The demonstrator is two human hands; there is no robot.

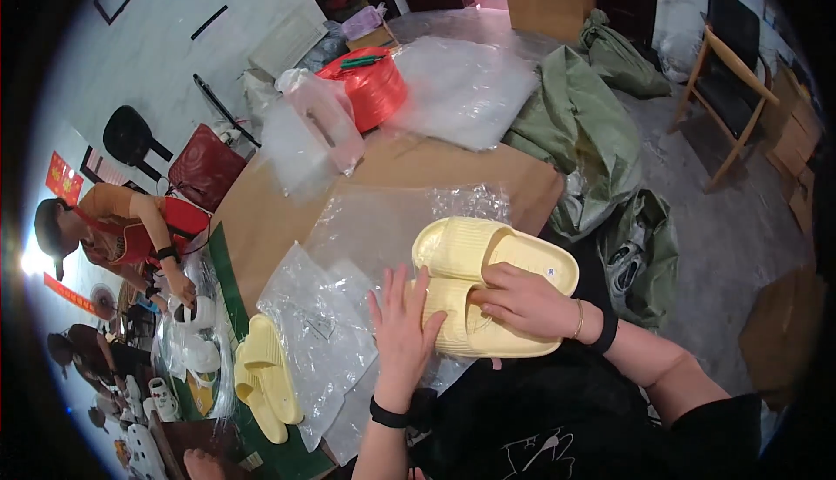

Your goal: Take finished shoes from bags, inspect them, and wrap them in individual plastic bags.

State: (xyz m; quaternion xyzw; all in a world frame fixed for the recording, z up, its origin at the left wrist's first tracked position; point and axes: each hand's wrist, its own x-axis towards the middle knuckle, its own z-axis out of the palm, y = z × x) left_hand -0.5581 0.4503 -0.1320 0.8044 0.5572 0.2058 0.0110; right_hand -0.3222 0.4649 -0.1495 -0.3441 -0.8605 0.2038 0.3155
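A pair of pale yellow slide slippers lies side by side in front of me, toes to the left: the far slipper [540,258] and the near slipper [514,338]. My right hand [531,304] reaches over the near one, its curled fingers gripping at the opening behind the ribbed strap; the fingertips are partly hidden inside. Against the toe end, my left hand [402,328] has its fingers spread and its thumb resting on the strap. Beneath are clear plastic bags [318,328] on a brown cardboard-covered table [252,228].
Another yellow slipper pair [268,375] sits left on a green strip. Farther back are a red twine roll [370,88], a clear pink-tinted plastic container [322,119] and stacked clear bags [466,84]. Green sacks [579,123] stand right. A co-worker [122,228] handles white shoes at left.
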